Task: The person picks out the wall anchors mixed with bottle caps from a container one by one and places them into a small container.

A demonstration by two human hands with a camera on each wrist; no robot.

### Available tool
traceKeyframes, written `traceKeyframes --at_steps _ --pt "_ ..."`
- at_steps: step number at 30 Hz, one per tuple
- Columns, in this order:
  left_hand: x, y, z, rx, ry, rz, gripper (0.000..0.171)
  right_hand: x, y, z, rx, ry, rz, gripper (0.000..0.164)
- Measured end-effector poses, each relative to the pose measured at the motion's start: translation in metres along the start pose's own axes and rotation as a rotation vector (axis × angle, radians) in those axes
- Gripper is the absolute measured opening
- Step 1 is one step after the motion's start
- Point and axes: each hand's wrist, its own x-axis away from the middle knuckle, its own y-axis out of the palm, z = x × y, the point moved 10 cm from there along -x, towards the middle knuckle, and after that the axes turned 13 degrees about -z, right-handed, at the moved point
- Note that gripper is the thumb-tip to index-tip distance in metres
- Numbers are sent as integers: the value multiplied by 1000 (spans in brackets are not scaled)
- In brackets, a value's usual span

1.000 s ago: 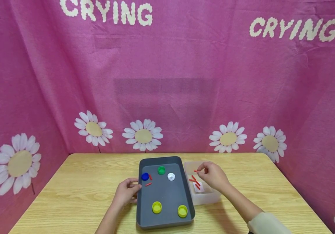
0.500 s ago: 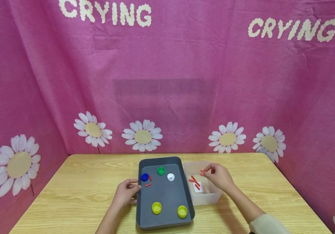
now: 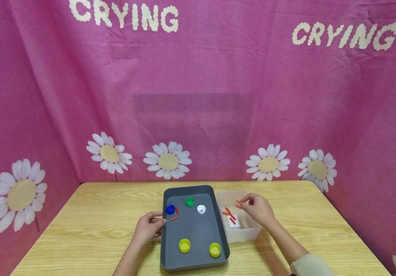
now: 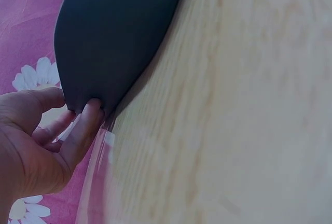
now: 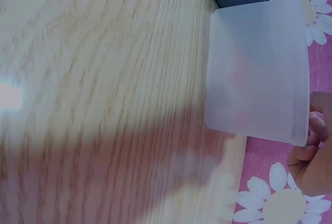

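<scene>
My left hand grips the left side of the dark grey tray; in the left wrist view, thumb and fingers meet at the tray's rim. Over the back right of the translucent plastic box, my right hand pinches a short red stick at its fingertips. Another red stick shows just beneath them. Several more red sticks lie in the box, some on a white paper square. In the right wrist view, the box wall hides most of what the fingers do.
Inside the tray are a blue cap, a green cap, a white cap and two yellow caps. Two red sticks lie near the blue cap. Behind the wooden table hangs a pink curtain.
My right hand has shifted slightly right over the box with the red stick, and a second stick now shows by its fingertips. The left hand stays at the tray.
</scene>
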Motion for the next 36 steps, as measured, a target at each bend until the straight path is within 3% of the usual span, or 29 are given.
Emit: traceKeyframes --at_steps 21,36 --pt "0 -1 -1 -25 -19 7 38 0 3 0 129 50 34 12" --pt "-1 1 -2 -35 -22 2 37 1 5 -1 150 54 19 13"
